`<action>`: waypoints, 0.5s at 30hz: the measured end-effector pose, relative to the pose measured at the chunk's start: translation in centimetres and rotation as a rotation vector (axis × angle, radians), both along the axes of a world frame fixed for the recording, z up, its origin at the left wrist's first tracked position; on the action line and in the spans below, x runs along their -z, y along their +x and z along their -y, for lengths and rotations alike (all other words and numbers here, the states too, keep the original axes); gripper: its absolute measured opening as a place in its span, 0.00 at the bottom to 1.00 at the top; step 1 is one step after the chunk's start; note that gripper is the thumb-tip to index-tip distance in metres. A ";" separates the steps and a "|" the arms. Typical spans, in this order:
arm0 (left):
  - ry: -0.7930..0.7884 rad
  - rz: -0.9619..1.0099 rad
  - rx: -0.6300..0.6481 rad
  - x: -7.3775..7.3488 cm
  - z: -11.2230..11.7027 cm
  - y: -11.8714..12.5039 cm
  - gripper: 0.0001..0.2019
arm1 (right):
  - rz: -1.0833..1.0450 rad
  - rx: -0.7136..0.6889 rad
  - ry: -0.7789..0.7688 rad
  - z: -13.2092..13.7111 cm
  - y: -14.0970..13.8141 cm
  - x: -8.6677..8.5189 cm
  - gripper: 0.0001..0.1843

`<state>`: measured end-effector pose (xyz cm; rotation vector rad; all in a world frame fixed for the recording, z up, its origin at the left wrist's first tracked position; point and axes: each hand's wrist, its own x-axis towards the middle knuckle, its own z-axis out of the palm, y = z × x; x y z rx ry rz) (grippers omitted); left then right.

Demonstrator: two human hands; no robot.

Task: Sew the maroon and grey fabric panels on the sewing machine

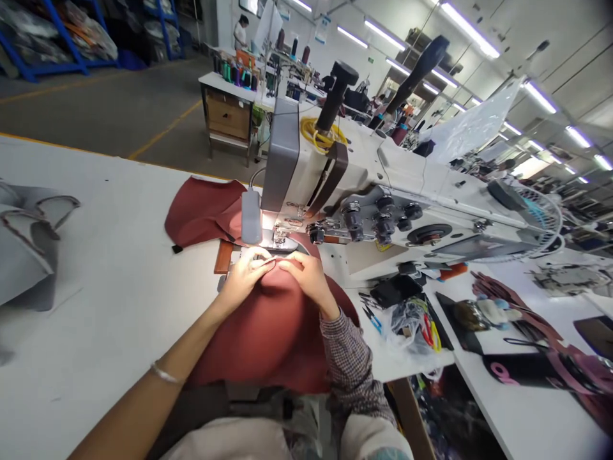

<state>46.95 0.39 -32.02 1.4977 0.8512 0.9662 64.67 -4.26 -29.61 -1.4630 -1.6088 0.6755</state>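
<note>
A dark red piece of material lies under the needle of a white industrial sewing machine. My left hand rests on the material just in front of the presser foot, fingers pinched down on its edge. My right hand sits beside it, fingers curled and pressing the same red piece. The fingertips of both hands nearly meet at the needle. More of the red material spreads out behind the machine on the white table.
Grey cut pieces lie at the table's left edge. Right of the machine are scissors and a plastic bag of small tools, dark leather parts and a fan. Another workbench and a person stand far back.
</note>
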 end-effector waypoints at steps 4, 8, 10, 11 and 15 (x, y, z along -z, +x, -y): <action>-0.152 0.095 0.001 -0.6 0.2 1.8 0.14 | -0.027 0.077 0.020 -1.4 0.9 -0.1 0.05; -0.354 0.315 -0.117 -0.3 0.4 3.0 0.15 | 0.100 0.130 0.054 -2.3 0.6 -0.1 0.05; -0.371 0.355 -0.180 0.0 0.3 3.4 0.14 | 0.141 0.174 0.072 -2.6 0.3 0.1 0.05; -0.346 0.335 -0.208 0.1 0.2 3.5 0.14 | 0.147 0.199 0.080 -2.8 0.3 0.3 0.05; -0.289 0.240 -0.249 0.2 -0.2 3.6 0.14 | 0.139 0.238 0.105 -3.3 0.3 0.7 0.04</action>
